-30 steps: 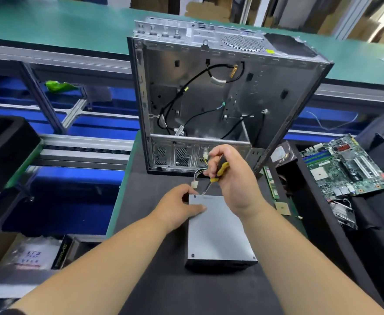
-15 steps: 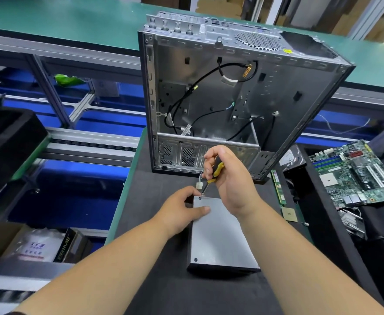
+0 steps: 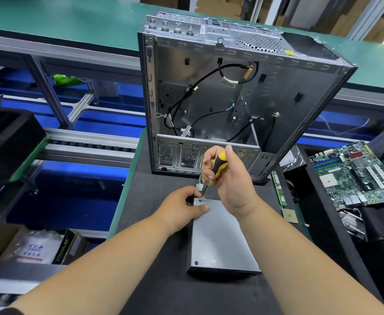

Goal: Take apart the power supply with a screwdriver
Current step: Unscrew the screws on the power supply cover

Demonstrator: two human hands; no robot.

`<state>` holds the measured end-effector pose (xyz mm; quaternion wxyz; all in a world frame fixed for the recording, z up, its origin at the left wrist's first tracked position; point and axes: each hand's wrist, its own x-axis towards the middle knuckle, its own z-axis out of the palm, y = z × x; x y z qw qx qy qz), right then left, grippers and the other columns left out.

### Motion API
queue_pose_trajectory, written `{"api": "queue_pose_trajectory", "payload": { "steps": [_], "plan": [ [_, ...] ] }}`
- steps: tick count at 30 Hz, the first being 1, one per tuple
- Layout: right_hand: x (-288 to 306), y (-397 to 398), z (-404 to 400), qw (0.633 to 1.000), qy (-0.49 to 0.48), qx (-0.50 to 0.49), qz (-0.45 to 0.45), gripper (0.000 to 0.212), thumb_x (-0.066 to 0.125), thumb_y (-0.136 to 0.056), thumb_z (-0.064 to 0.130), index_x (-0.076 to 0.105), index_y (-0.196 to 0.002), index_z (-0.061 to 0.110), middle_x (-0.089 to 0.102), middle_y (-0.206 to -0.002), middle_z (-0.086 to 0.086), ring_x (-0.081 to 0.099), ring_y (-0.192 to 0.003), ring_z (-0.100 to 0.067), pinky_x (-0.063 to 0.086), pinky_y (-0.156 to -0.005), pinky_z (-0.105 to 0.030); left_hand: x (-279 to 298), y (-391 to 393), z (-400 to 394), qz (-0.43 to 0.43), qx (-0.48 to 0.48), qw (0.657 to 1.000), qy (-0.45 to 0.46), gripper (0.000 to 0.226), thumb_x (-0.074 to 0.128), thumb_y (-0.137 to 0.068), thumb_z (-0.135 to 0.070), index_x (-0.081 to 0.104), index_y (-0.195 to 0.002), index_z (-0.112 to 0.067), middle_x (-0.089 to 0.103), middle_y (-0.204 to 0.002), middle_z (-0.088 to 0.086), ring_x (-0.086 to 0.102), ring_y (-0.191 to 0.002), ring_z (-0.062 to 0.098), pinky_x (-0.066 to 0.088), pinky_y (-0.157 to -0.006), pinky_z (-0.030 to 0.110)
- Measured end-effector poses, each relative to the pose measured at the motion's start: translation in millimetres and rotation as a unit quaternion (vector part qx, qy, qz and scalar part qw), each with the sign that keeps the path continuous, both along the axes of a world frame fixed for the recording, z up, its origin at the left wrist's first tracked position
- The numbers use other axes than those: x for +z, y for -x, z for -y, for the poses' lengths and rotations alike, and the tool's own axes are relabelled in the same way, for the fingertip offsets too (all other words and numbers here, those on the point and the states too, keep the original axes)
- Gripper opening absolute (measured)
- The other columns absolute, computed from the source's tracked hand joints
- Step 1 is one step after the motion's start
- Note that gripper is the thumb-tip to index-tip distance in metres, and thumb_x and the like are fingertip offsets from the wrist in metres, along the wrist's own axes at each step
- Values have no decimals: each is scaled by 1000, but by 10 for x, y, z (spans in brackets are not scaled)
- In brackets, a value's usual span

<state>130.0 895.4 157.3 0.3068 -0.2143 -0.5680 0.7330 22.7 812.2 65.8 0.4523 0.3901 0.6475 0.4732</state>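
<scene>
So the power supply (image 3: 220, 237) is lying flat on the dark counter (image 3: 154, 292), right in front of the gutted PC case (image 3: 238, 98), and that case is the landmark for everything else. From the head view, which is the only view, the left hand (image 3: 182, 210) is pinching the far left corner of the supply's lid, thumb lying on top, probably to keep the box from spinning while the screw is being worked. The right hand (image 3: 229, 180) is gripping the yellow and black screwdriver (image 3: 216, 169) up at the handle, fingers wrapped round it, with the shaft leaning down so the tip is sitting on a screw (image 3: 200, 200) at that same corner, just in front of the case. A second screw (image 3: 196, 262) is waiting at the near left corner, so I'd say the teardown is only getting going. A small white connector (image 3: 199, 187) is poking out between case and supply. To the right of the case a motherboard (image 3: 354, 173) and a RAM stick (image 3: 278, 189) are lying off to the side.
</scene>
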Motion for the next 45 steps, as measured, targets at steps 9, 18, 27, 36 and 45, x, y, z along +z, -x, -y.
{"api": "queue_pose_trajectory", "payload": {
  "steps": [9,18,27,36,45],
  "plan": [
    [48,5,-43,999,-17,21,46,29,49,-94,37,50,-93,9,55,-80,-4,55,-74,-20,46,-73,-28,-94,15,17,51,20,998,-43,12,78,-84,-17,67,-85,-21,63,-84,3,54,-74,10,47,-70,19],
    [96,-6,-90,997,30,-52,57,40,50,-98,42,68,-72,18,62,-71,-3,62,-68,-19,47,-82,-42,-102,-24,26,65,42,996,-43,10,77,-85,-16,68,-85,-21,63,-86,5,57,-78,13,50,-76,26],
    [-2,40,68,996,55,-67,-15,62,22,-106,49,52,-70,8,35,-55,-3,34,-55,-17,35,-57,-24,-106,-51,44,80,49,995,-46,9,75,-86,-13,66,-90,-12,61,-83,9,55,-74,14,48,-70,24],
    [126,-23,31,998,-1,-36,54,22,55,-89,35,49,-82,15,54,-83,-6,54,-76,-19,45,-71,-27,-134,-30,12,106,63,991,-60,19,77,-84,-13,69,-73,-26,68,-78,-2,63,-70,3,49,-64,14],
    [129,-63,-40,996,34,-66,46,23,59,-89,33,66,-80,14,64,-77,-4,61,-74,-22,48,-79,-39,-150,-33,8,113,68,990,-57,17,79,-82,-14,70,-74,-25,68,-74,-7,62,-69,3,48,-64,14]
  ]
}}
